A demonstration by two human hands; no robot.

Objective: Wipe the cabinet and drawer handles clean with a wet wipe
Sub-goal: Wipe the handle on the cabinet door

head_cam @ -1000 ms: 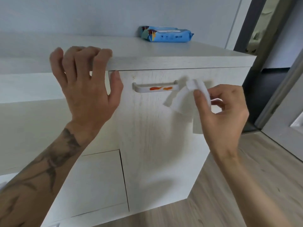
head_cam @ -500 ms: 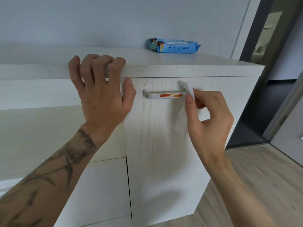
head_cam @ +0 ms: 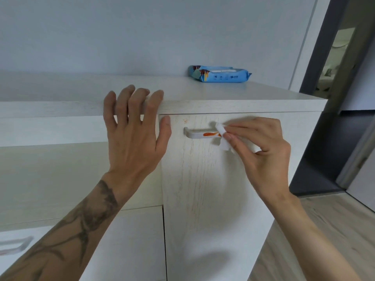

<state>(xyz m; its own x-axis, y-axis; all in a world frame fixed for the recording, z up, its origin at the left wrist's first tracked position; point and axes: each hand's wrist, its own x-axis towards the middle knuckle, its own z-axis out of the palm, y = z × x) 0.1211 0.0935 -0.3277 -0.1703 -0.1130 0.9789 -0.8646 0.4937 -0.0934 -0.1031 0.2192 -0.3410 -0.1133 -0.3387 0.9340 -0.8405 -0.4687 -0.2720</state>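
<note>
A silver handle (head_cam: pixel 195 134) with an orange smear sits near the top of a white cabinet door (head_cam: pixel 213 199). My right hand (head_cam: pixel 261 147) pinches a white wet wipe (head_cam: pixel 222 136) and presses it over the handle's right end, hiding that end. My left hand (head_cam: pixel 134 134) lies flat with fingers spread, fingertips over the front edge of the cabinet top (head_cam: pixel 223 94), thumb against the door's upper left corner. It holds nothing.
A blue pack of wet wipes (head_cam: pixel 219 74) lies at the back of the cabinet top by the wall. Another silver handle (head_cam: pixel 14 245) shows at the lower left. A dark doorway (head_cam: pixel 332 98) opens to the right, with wood floor (head_cam: pixel 324 230) below.
My right hand has brought the wipe left and up onto the handle's right end. My left hand has flattened against the cabinet edge. The view has shifted so the cabinet sits lower in frame.
</note>
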